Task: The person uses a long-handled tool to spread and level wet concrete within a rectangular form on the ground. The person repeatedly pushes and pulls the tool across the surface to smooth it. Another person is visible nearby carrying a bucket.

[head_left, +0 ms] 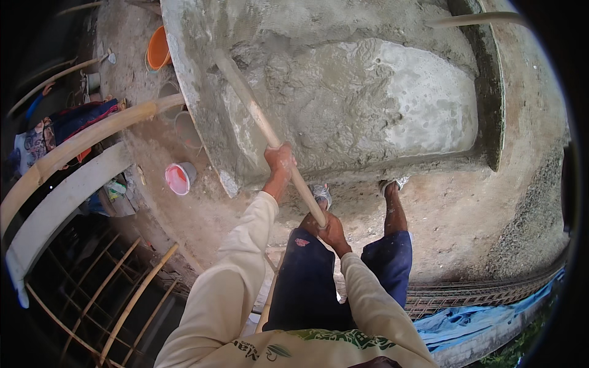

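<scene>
My left hand (280, 161) is closed round a long wooden handle (261, 116) partway down its length. My right hand (331, 232) grips the same handle near its lower end, in front of my thighs. The handle slants up and left into grey wet mortar (325, 92) at the left of a wide mixing trough (496, 116); whatever is on that end is hidden in the mix. A smooth, pale layer (432, 101) lies in the right part of the trough. My feet stand just below the trough's near edge.
Another pole (472, 18) reaches over the trough's top right. An orange bucket (159, 48) and a white bucket (179, 179) stand left. Long poles (92, 135) and a dark opening with bars (92, 288) are further left. Steel mesh (485, 288) and blue tarpaulin (485, 319) lie lower right.
</scene>
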`<state>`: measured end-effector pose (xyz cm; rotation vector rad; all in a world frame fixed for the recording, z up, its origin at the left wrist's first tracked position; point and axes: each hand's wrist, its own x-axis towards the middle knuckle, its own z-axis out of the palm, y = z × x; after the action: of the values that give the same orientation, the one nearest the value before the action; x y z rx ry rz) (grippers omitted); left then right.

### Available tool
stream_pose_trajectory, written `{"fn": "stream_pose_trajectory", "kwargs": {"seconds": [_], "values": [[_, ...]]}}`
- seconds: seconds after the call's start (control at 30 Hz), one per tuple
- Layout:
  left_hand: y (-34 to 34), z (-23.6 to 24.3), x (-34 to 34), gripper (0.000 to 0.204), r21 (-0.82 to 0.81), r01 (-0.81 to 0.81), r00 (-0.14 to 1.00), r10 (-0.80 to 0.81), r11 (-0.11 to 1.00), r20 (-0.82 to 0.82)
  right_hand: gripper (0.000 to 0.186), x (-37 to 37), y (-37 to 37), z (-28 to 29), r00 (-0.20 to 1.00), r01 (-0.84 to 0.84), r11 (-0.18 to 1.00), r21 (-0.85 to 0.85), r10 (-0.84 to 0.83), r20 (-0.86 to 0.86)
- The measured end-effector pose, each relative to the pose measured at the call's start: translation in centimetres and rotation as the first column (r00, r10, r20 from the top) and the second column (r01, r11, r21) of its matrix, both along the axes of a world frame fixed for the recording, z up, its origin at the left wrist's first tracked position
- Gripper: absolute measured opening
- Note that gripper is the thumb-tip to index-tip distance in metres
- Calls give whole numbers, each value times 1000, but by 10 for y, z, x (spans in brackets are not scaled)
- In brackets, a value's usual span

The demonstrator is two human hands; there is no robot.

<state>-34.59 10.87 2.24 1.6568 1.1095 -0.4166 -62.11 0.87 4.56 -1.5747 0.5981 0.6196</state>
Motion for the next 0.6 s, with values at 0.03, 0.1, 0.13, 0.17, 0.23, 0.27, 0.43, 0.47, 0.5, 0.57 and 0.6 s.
{"fn": "stream_pose_trajectory", "kwargs": {"seconds": [0.03,0.1,0.13,0.17,0.23,0.27,0.43,0.47,0.5,0.57,0.6], "values": [[7,-7,28,17,43,9,999,-11,999,45,28,21,5,-18,999,-39,999,14,39,-14],[18,-27,83,16,165,56,987,-79,985,137,32,79,12,-48,994,-104,995,-5,104,-15],[23,-37,103,16,167,90,992,-104,982,72,34,97,11,-47,991,-129,991,-43,128,-38],[36,-47,118,16,175,121,992,-126,977,15,41,112,7,-37,982,-180,981,-65,176,-74],[60,-60,123,15,89,20,1000,-18,996,-20,54,147,-5,-10,953,-293,951,-101,283,-107],[53,-66,119,14,24,-22,999,23,999,-43,55,142,-19,-11,954,-295,942,-163,281,-103],[-29,-61,19,8,-78,-89,973,70,993,-222,27,54,-84,16,975,-198,964,-176,174,-141],[-33,-58,-3,10,-122,-104,970,74,987,-230,22,32,-90,25,976,-202,960,-195,182,-116],[-45,-51,-27,12,-178,-169,948,110,969,-300,18,4,-97,34,977,-207,953,-220,188,-104],[-65,-33,-76,13,-232,-201,938,119,952,-326,15,-41,-114,49,980,-199,947,-253,186,-75],[-81,-27,-100,14,-224,-191,939,112,956,-325,14,-57,-123,52,974,-215,952,-219,192,-119]]}}
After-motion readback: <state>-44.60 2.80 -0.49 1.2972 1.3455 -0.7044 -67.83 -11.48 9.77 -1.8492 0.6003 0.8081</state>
